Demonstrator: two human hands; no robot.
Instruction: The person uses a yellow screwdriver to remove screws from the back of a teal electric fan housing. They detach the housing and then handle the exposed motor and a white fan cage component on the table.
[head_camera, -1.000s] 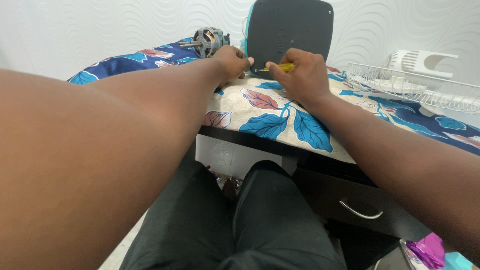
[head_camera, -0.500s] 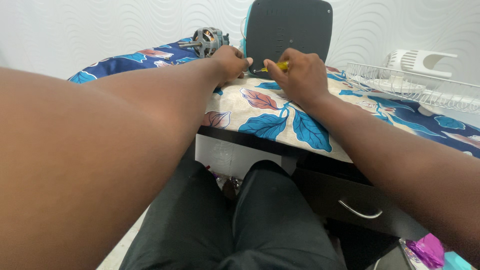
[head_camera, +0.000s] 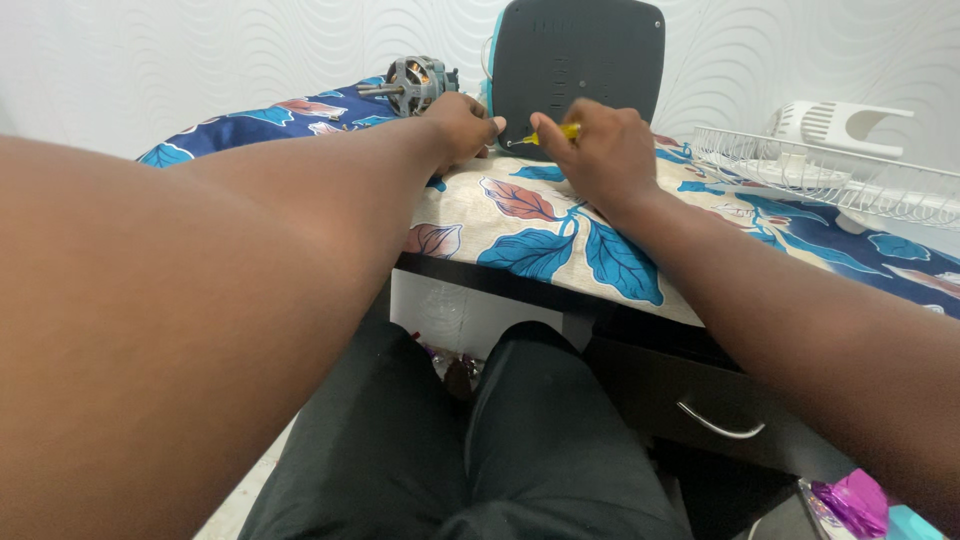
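Right hand (head_camera: 600, 150) fingers are pinching yellow screwdriver (head_camera: 545, 135) against dark panel (head_camera: 580, 60); left hand (head_camera: 460, 125) fingers are curling closed, bracing panel's edge.

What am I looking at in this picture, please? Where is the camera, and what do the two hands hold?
The camera sits on a person's head and looks down, so the two big arms are the person's own, and the dark trousers below are their lap. There is no machine, only bare hands. The person sits at a table covered with a leaf-print cloth. The right hand grips a small yellow screwdriver, its tip pointing at the lower edge of a dark panel that stands upright against the wall. The left hand rests closed beside that panel; whether it holds anything, I cannot tell. Behind the left hand lies a small motor. On the right lie a white wire grille and a white plastic part.
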